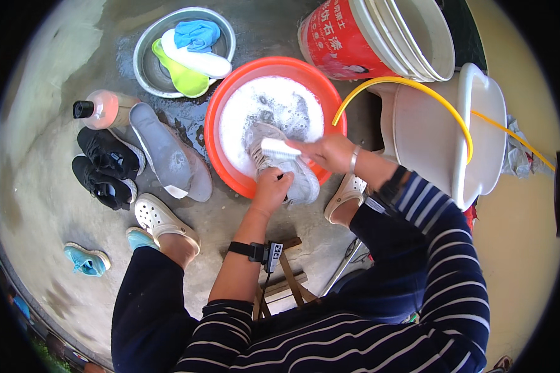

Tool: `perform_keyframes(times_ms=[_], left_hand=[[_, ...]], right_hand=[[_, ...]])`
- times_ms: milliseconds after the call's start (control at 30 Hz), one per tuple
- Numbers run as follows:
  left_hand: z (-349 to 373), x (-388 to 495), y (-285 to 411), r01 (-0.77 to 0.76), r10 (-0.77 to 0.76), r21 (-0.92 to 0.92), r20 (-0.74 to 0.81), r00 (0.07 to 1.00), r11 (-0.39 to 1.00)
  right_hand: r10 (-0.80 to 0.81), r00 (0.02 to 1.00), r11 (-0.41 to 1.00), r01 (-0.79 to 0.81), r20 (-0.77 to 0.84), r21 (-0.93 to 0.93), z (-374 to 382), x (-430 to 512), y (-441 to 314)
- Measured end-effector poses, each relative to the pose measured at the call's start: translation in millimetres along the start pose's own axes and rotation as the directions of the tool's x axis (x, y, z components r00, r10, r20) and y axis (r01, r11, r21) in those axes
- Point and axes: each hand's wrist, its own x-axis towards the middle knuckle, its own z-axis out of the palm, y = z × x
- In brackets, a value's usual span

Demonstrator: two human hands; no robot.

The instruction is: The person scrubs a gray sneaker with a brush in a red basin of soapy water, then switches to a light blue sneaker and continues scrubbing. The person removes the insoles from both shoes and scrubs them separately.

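Observation:
A grey lace-up shoe (pixel 303 179) leans over the near rim of a red plastic basin (pixel 213 154), its toe in white soap suds (pixel 238 116). My left hand (pixel 273 186) grips the shoe near its opening. In my right hand (pixel 331 153) is a white scrubbing brush (pixel 280 148), held bristles down against the shoe's side. The brush and right fingers look slightly blurred. Suds hide the bottom of the basin and part of the shoe's toe.
Left of the basin lie grey insoles (pixel 161 144), black shoes (pixel 109 154) and a pink bottle (pixel 109 109). Behind stands a metal bowl (pixel 140 60) holding a blue cloth (pixel 197 36). At right are a red-and-white bucket (pixel 338 39), a yellow hose (pixel 415 85) and a white plastic tub (pixel 429 126).

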Motion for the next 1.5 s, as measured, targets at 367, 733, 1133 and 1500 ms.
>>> perform_keyframes(times_ms=[367,733,1133,1500], left_hand=[[-48.7,20.0,-6.0,0.131,-0.252,-0.622,-0.110,0.961,0.772],[-40.6,25.1,-7.9,0.142,-0.245,-0.562,-0.111,0.963,0.815],[-32.8,27.9,-24.1,0.176,-0.304,-0.685,-0.069,0.950,0.707],[-28.4,30.4,-30.2,0.241,-0.341,-0.546,-0.087,0.936,0.802]], right_hand=[[0.330,0.944,0.927,-0.322,-0.013,0.192,59.0,46.1,63.3],[0.200,0.942,0.971,-0.228,-0.269,-0.076,49.9,5.5,-25.8],[0.224,0.953,0.962,-0.249,-0.205,-0.108,44.0,11.9,-42.1],[0.131,0.952,0.979,-0.169,-0.278,-0.116,66.1,-14.8,-22.3]])
